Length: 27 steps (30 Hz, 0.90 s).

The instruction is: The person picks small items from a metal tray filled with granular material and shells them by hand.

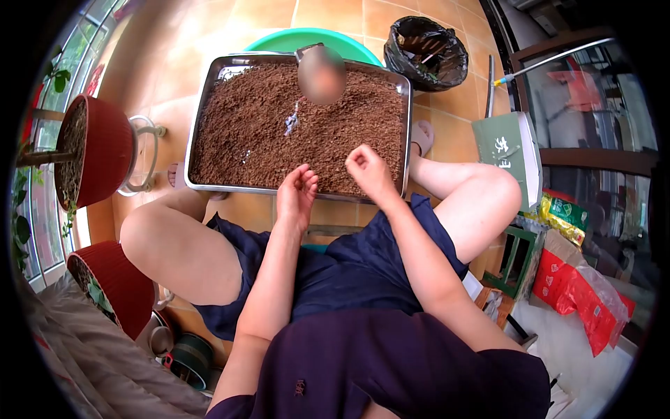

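A metal tray (194,133) filled with brown, crumbly soil (237,126) lies on the floor between my legs. Over its near edge is my left hand (298,195), palm turned inward and fingers curled in; whatever they enclose is hidden. My right hand (368,172) hovers above the soil near the right front corner, its fingertips bent together in a pinch. Anything between them is too small to name. A small whitish-blue patch (291,123) shows on the soil near the middle. Towards the far edge, a round blurred patch (322,75) covers part of the tray.
Behind the tray is a green basin (335,43), with a bin lined in black plastic (426,54) to its right. Red plant pots (108,152) stand at left. A green box (504,150), a red plastic bag (583,293) and a green frame (520,258) are on the right.
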### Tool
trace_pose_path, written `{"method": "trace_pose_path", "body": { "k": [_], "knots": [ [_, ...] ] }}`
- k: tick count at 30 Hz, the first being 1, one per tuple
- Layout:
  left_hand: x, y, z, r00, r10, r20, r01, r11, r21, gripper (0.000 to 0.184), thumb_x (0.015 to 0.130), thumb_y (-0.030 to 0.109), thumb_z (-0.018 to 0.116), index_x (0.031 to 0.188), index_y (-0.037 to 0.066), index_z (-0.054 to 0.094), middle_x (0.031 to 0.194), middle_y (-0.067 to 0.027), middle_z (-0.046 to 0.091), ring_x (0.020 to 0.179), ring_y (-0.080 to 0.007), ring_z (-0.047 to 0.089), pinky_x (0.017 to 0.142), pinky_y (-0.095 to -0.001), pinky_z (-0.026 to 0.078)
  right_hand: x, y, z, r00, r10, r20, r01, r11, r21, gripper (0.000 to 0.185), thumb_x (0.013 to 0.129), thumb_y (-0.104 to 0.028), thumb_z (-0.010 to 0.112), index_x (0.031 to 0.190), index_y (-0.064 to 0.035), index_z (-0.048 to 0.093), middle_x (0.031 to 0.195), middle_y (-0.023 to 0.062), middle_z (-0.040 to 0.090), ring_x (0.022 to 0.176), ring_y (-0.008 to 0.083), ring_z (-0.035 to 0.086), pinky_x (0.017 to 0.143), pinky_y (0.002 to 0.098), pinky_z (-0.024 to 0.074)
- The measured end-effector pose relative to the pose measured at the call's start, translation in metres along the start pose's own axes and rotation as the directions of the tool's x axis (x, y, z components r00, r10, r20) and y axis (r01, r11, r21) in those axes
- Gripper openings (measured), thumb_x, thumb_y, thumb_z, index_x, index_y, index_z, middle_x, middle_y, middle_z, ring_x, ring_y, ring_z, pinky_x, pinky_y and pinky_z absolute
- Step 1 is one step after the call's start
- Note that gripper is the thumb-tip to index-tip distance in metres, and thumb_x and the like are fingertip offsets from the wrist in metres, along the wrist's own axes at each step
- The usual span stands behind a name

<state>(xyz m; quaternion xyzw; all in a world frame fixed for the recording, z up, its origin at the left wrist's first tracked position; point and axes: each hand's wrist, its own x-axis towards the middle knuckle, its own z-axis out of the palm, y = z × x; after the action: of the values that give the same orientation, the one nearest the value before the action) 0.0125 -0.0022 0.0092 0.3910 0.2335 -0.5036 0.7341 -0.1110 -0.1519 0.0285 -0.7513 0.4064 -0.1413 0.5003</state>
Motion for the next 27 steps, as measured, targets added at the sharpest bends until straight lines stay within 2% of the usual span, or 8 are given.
{"method": "trace_pose_path", "body": {
  "k": [2, 5, 6, 11, 14, 19, 23, 27],
  "knots": [
    [-0.002, -0.007, 0.006, 0.998, -0.05, 0.048, 0.052, 0.998, -0.03, 0.027, 0.099, 0.018, 0.047, 0.115, -0.001, 0.056, 0.113, -0.0142, 0.063, 0.105, -0.0245, 0.061, 0.091, -0.0351, 0.052, -0.018, -0.029, 0.012, 0.997, -0.075, 0.023, 0.076, 0.997, -0.028, 0.011, 0.085, -0.016, 0.065, 0.089, -0.0059, 0.063, 0.077, 0.0082, 0.062, 0.069, 0.0205, 0.063, 0.064, 0.0343, 0.0514],
    [0.002, -0.015, -0.004, 0.99, -0.076, 0.114, 0.085, 0.994, -0.074, 0.027, 0.099, 0.017, 0.044, 0.115, -0.001, 0.055, 0.115, -0.0156, 0.062, 0.108, -0.0267, 0.059, 0.095, -0.0378, 0.05, -0.043, -0.035, 0.029, 0.937, -0.293, 0.19, 0.318, 0.941, -0.117, 0.017, 0.083, -0.02, 0.067, 0.094, -0.0068, 0.067, 0.088, 0.0117, 0.06, 0.079, 0.0263, 0.064, 0.07, 0.0357, 0.052],
    [0.003, -0.014, -0.004, 0.997, -0.07, 0.029, 0.073, 0.991, -0.114, 0.025, 0.099, 0.016, 0.043, 0.113, -0.001, 0.055, 0.113, -0.0155, 0.062, 0.107, -0.0275, 0.059, 0.096, -0.0395, 0.049, -0.046, -0.04, 0.029, 0.945, -0.259, 0.199, 0.273, 0.961, -0.047, 0.017, 0.084, -0.021, 0.067, 0.093, -0.0066, 0.068, 0.089, 0.0117, 0.059, 0.081, 0.0258, 0.064, 0.072, 0.0359, 0.0518],
    [0.004, 0.001, -0.012, 0.999, 0.005, -0.045, -0.015, 0.975, -0.223, 0.02, 0.099, 0.021, 0.045, 0.093, 0.006, 0.056, 0.08, -0.0028, 0.057, 0.069, -0.0139, 0.053, 0.061, -0.0267, 0.046, -0.011, 0.017, 0.004, 0.995, -0.03, -0.096, 0.036, 0.997, 0.061, 0.012, 0.085, -0.02, 0.066, 0.087, -0.0085, 0.069, 0.087, 0.0117, 0.064, 0.08, 0.0259, 0.064, 0.071, 0.0357, 0.0514],
    [-0.001, 0.002, -0.005, 0.999, 0.023, -0.043, -0.031, 0.979, -0.201, 0.023, 0.099, 0.025, 0.043, 0.082, 0.011, 0.049, 0.071, 0.0002, 0.047, 0.059, -0.0116, 0.041, 0.051, -0.026, 0.034, 0.005, 0.061, -0.026, 0.955, 0.084, -0.283, -0.143, 0.97, -0.197, 0.008, 0.081, -0.018, 0.069, 0.083, -0.0109, 0.067, 0.08, 0.006, 0.067, 0.071, 0.0209, 0.066, 0.063, 0.0361, 0.052],
    [0.002, -0.002, -0.012, 1.0, -0.025, -0.016, 0.021, 0.983, -0.184, 0.024, 0.099, 0.027, 0.045, 0.079, 0.014, 0.047, 0.065, 0.0024, 0.044, 0.054, -0.0098, 0.036, 0.048, -0.0252, 0.03, 0.007, 0.047, -0.01, 0.988, -0.017, -0.153, -0.012, 0.982, -0.187, 0.008, 0.08, -0.016, 0.07, 0.085, -0.0106, 0.068, 0.081, 0.0063, 0.065, 0.075, 0.0209, 0.064, 0.067, 0.0339, 0.0516],
    [-0.002, 0.001, -0.009, 0.999, -0.022, -0.045, 0.014, 0.985, -0.17, 0.022, 0.098, 0.025, 0.044, 0.079, 0.014, 0.047, 0.064, 0.0028, 0.041, 0.052, -0.0092, 0.035, 0.047, -0.0243, 0.03, 0.007, 0.036, 0.013, 0.995, -0.052, -0.087, 0.014, 0.92, -0.391, 0.011, 0.08, -0.016, 0.072, 0.087, -0.01, 0.067, 0.081, 0.0067, 0.061, 0.073, 0.0197, 0.062, 0.067, 0.0336, 0.0511],
    [-0.002, 0.002, -0.01, 0.998, -0.012, -0.064, 0.002, 0.987, -0.159, 0.022, 0.098, 0.025, 0.044, 0.079, 0.014, 0.047, 0.064, 0.0031, 0.041, 0.052, -0.009, 0.035, 0.047, -0.0241, 0.03, 0.011, 0.045, 0.017, 0.997, -0.003, -0.074, -0.025, 0.93, -0.367, 0.011, 0.081, -0.016, 0.07, 0.092, -0.0132, 0.069, 0.086, 0.0084, 0.065, 0.073, 0.022, 0.064, 0.067, 0.0351, 0.0513]
  ]
}}
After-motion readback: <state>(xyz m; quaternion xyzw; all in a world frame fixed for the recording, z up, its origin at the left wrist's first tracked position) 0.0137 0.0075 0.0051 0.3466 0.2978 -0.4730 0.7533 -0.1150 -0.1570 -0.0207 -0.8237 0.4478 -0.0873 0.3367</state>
